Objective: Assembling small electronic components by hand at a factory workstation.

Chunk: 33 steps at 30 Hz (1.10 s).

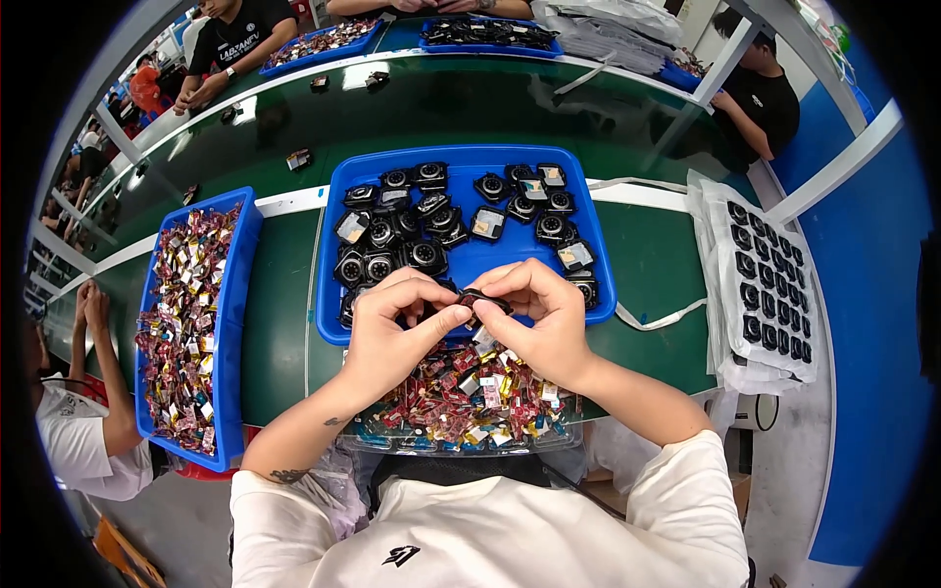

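Note:
Between both hands, just above the near edge of the blue tray [470, 154], is a small black watch-like casing [471, 297]. My left hand [400, 318] pinches its left side with thumb and fingers. On the other side, my right hand [537, 318] grips it, thumb against the near face. The fingers cover much of the casing, so its inside is hard to make out. Black casings with round dial-like backs [423, 257] lie loosely in the tray. Below my hands sits a clear container heaped with small red, yellow and white electronic parts [480, 387].
A long blue bin [240, 323] of similar small parts stands at the left. White trays of casings [769, 284] are stacked at the right. Beyond the tray runs a green conveyor belt [441, 103] with a few scattered pieces. Co-workers sit across it and at the left.

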Motion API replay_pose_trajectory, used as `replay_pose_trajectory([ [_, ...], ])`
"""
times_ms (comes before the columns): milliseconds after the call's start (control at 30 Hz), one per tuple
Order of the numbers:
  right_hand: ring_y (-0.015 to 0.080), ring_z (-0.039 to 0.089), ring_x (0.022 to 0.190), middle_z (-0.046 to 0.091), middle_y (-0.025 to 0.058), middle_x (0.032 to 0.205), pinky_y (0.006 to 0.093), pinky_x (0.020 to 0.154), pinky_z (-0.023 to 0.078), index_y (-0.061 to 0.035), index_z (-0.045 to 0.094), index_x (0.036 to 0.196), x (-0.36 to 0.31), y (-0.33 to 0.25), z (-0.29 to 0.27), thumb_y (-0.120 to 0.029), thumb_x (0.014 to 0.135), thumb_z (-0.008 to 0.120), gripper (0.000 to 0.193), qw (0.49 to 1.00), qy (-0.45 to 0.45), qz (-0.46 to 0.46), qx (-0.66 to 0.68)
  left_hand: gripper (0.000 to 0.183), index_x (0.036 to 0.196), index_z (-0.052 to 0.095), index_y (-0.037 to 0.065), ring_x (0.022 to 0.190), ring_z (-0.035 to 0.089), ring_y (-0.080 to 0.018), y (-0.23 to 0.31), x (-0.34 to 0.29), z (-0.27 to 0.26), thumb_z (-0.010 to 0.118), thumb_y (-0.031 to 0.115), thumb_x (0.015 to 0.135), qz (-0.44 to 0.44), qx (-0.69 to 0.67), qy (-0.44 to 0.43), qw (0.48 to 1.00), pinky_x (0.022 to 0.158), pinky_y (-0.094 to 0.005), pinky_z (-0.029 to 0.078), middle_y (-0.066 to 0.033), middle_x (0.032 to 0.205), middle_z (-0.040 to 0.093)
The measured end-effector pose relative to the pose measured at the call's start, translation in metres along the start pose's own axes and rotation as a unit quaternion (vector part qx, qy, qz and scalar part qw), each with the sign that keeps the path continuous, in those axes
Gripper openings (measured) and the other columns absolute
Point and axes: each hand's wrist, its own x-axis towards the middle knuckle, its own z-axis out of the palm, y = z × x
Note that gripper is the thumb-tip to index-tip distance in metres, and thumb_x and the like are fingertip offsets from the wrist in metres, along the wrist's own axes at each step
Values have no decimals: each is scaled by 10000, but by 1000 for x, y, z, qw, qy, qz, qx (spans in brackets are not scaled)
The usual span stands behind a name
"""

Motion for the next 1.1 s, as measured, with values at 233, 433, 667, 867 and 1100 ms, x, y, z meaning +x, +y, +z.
replay_pose_trajectory([
  [233,157,568,992,498,102,1207,248,708,488,-25,507,1090,6,4,-10,-4,826,618,288,998,29,-51,-11,173,819,675,21,595,454,-43,15,64,-17,712,190,814,-17,69,91,993,541,-206,365,18,704,587],
  [433,171,572,985,512,125,1157,271,749,506,-16,582,946,6,-2,-12,35,797,616,161,986,-25,-114,-123,354,858,719,30,661,633,-198,-30,195,-39,714,371,765,-75,296,102,947,645,-313,482,-89,695,666],
  [667,300,491,1123,546,109,1213,392,908,425,-67,633,795,11,-6,-14,-147,713,711,139,923,-251,-157,-246,503,933,716,33,908,663,-309,-96,270,-38,748,479,701,-210,460,-9,863,777,-364,514,-178,940,687],
  [867,290,474,1176,543,91,1240,401,913,430,-80,667,808,6,-1,-15,-196,687,722,176,889,-280,-190,-309,379,952,728,101,909,664,-275,-83,248,-28,715,418,746,-171,418,32,892,792,-338,515,-117,930,700],
  [1100,280,490,1159,567,80,1199,410,890,436,-86,682,823,0,-4,-3,-212,712,745,180,883,-257,-225,-322,231,908,706,42,743,638,-192,-16,143,-14,656,246,812,104,276,63,953,723,-311,500,-94,826,700],
])
